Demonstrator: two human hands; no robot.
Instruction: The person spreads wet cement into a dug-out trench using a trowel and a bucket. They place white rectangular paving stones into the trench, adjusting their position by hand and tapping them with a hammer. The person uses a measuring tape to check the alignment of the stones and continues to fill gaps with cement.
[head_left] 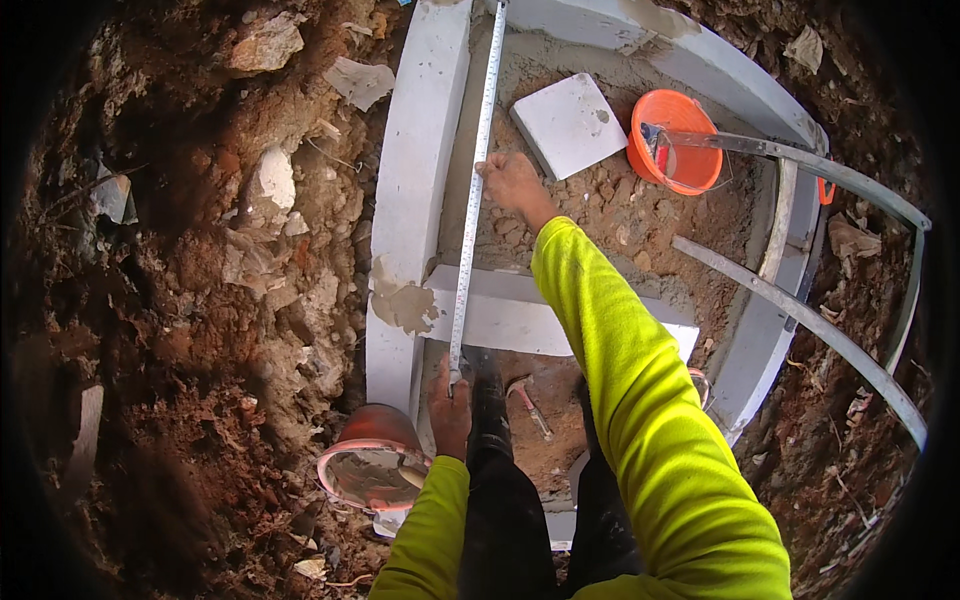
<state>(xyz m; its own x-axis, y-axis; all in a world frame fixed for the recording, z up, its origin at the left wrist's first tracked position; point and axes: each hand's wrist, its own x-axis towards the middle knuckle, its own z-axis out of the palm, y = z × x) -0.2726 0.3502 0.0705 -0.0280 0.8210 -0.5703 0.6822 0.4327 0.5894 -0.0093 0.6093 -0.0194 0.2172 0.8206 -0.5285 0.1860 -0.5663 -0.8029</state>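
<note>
A white tape measure (468, 250) is stretched along the inside of the left white block wall (405, 170), running from the far edge toward my body. My left hand (450, 412) is closed around its near end, just in front of the white cross block (520, 312). Farther up, my right hand (515, 185) pinches the blade's right edge between thumb and fingers. The far end of the tape runs out at the top of the picture. A square white block (568, 125) lies on the soil to the right of my right hand.
An orange bucket (650, 105) tilts beside the square block. Curved metal bars (815, 320) reach in from the right over the right wall (775, 350). A reddish bucket of grey mortar (375, 475) stands by my left forearm. A hammer (533, 408) lies between my legs. Rough earth (200, 330) rises left.
</note>
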